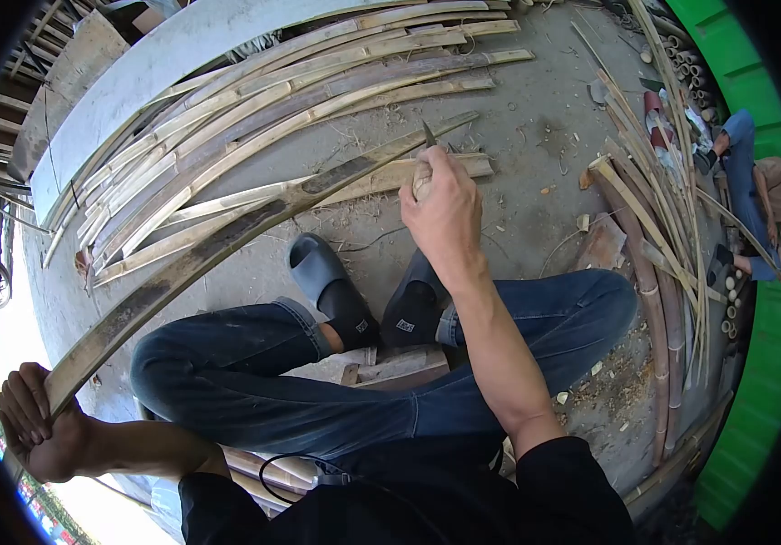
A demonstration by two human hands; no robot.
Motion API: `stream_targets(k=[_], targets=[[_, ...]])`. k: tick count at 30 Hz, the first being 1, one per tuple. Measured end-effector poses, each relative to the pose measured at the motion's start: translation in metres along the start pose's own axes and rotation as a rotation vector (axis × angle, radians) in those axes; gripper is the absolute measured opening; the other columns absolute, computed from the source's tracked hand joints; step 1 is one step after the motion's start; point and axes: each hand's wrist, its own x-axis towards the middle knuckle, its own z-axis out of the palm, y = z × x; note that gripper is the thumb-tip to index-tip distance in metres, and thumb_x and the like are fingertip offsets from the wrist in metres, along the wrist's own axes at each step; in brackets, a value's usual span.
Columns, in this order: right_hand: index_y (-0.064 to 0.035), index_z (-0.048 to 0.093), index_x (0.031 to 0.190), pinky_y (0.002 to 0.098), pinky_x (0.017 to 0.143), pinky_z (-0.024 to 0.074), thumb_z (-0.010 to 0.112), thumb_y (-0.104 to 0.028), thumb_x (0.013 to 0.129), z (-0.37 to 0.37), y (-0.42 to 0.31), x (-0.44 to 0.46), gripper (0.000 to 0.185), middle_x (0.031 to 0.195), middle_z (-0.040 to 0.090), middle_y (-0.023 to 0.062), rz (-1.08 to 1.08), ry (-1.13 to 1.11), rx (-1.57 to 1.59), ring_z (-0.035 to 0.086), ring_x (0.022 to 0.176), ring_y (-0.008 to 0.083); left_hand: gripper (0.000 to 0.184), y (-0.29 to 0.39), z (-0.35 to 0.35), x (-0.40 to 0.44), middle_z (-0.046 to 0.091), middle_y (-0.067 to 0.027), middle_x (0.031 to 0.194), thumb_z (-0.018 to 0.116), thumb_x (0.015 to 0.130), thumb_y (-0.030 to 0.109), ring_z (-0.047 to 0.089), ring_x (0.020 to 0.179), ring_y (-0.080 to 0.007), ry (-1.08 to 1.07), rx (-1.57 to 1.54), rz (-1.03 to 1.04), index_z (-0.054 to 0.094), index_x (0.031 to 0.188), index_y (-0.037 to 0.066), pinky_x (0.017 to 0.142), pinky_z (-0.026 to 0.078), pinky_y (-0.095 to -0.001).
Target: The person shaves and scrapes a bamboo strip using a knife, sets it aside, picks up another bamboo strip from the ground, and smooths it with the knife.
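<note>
A long split bamboo strip [295, 195] runs slantwise across the view, from lower left up to the upper middle. Its near end is gripped by my left hand [44, 427], fingers wrapped round it at the far left. My right hand [442, 195] is closed round the pale handle of a knife [429, 134], whose dark blade points up and lies at the strip near its far end. Whether the blade touches the strip I cannot tell. The strip passes above my lap and feet, with dark patches along its face.
Several split bamboo lengths [318, 109] lie on the concrete floor ahead. More bamboo poles [658, 327] and thin strips are stacked at the right, beside shavings [622, 391]. Another person [754, 195] sits at the far right by a green metal wall [763, 409].
</note>
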Motion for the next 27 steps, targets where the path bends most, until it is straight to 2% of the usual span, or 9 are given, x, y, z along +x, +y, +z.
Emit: stream_targets(k=[2, 6, 10, 12, 15, 18, 22, 26, 27], targets=[[0.0004, 0.055, 0.108, 0.0452, 0.081, 0.0522, 0.072, -0.009, 0.076, 0.006, 0.022, 0.005, 0.038, 0.1, 0.064, 0.023, 0.12, 0.018, 0.035, 0.065, 0.091, 0.0399, 0.033, 0.004, 0.006, -0.006, 0.027, 0.0, 0.048, 0.041, 0.08, 0.003, 0.025, 0.041, -0.011, -0.046, -0.014, 0.029, 0.026, 0.055, 0.019, 0.05, 0.027, -0.0256], [0.0002, 0.057, 0.104, 0.0445, 0.08, 0.0513, 0.071, -0.005, 0.074, -0.016, 0.009, -0.012, 0.034, 0.098, 0.065, 0.0218, -0.015, 0.113, 0.192, 0.065, 0.09, 0.0399, 0.032, 0.008, 0.004, -0.004, 0.027, 0.0, 0.047, 0.042, 0.078, 0.003, 0.025, 0.041, -0.0108, -0.06, 0.016, 0.004, 0.027, 0.055, 0.019, 0.049, 0.026, -0.0246], [0.0005, 0.058, 0.103, 0.0442, 0.081, 0.0508, 0.072, -0.006, 0.074, 0.02, 0.057, 0.007, 0.032, 0.095, 0.065, 0.0216, 0.036, 0.193, 0.199, 0.065, 0.091, 0.0394, 0.03, 0.006, 0.0, 0.003, 0.027, -0.0007, 0.047, 0.042, 0.078, 0.003, 0.025, 0.041, -0.0109, -0.069, 0.011, 0.049, 0.028, 0.055, 0.018, 0.048, 0.026, -0.0244], [0.0003, 0.058, 0.102, 0.0443, 0.08, 0.0506, 0.071, -0.006, 0.075, 0.037, 0.074, 0.023, 0.03, 0.092, 0.066, 0.0217, 0.173, 0.22, 0.192, 0.066, 0.089, 0.0392, 0.03, 0.006, -0.002, 0.005, 0.027, -0.001, 0.047, 0.041, 0.079, 0.003, 0.025, 0.041, -0.0114, -0.063, 0.02, 0.063, 0.029, 0.056, 0.017, 0.048, 0.026, -0.0252], [-0.0008, 0.062, 0.103, 0.0405, 0.077, 0.0528, 0.071, -0.01, 0.077, 0.013, 0.042, 0.021, 0.029, 0.093, 0.069, 0.0206, 0.117, 0.244, 0.324, 0.069, 0.087, 0.036, 0.031, 0.01, -0.005, 0.01, 0.026, -0.0008, 0.047, 0.04, 0.08, 0.002, 0.025, 0.041, -0.0117, 0.093, 0.025, 0.033, 0.028, 0.056, 0.018, 0.048, 0.026, -0.026], [0.0005, 0.059, 0.101, 0.0418, 0.076, 0.052, 0.07, -0.007, 0.077, 0.042, 0.057, 0.034, 0.028, 0.088, 0.067, 0.0208, 0.06, 0.243, 0.343, 0.067, 0.085, 0.0386, 0.034, 0.011, -0.012, 0.015, 0.026, -0.0008, 0.047, 0.04, 0.081, 0.002, 0.025, 0.041, -0.012, -0.074, 0.006, 0.014, 0.027, 0.055, 0.018, 0.049, 0.027, -0.0266], [0.0012, 0.059, 0.103, 0.0395, 0.075, 0.0526, 0.071, -0.007, 0.077, 0.04, 0.046, 0.065, 0.029, 0.088, 0.067, 0.0207, 0.119, 0.169, 0.216, 0.068, 0.086, 0.038, 0.036, 0.003, -0.01, 0.018, 0.025, 0.0005, 0.046, 0.043, 0.082, 0.002, 0.026, 0.04, -0.0112, 0.035, 0.062, 0.019, 0.026, 0.054, 0.019, 0.048, 0.028, -0.0244], [0.0018, 0.058, 0.11, 0.0372, 0.077, 0.0538, 0.071, -0.009, 0.079, 0.01, 0.049, 0.042, 0.035, 0.093, 0.067, 0.0169, 0.077, 0.523, 0.418, 0.068, 0.085, 0.028, 0.036, -0.005, -0.015, 0.022, 0.027, 0.0005, 0.045, 0.043, 0.081, 0.002, 0.026, 0.04, -0.0112, 0.138, 0.084, 0.016, 0.026, 0.054, 0.019, 0.046, 0.028, -0.0238], [0.0018, 0.058, 0.11, 0.0372, 0.077, 0.0538, 0.071, -0.009, 0.079, 0.006, 0.058, 0.033, 0.035, 0.093, 0.067, 0.0169, 0.075, 0.513, 0.417, 0.068, 0.085, 0.028, 0.036, -0.005, -0.017, 0.022, 0.027, 0.0005, 0.045, 0.043, 0.081, 0.002, 0.026, 0.04, -0.0112, 0.147, 0.09, 0.017, 0.026, 0.054, 0.019, 0.046, 0.028, -0.0238]])
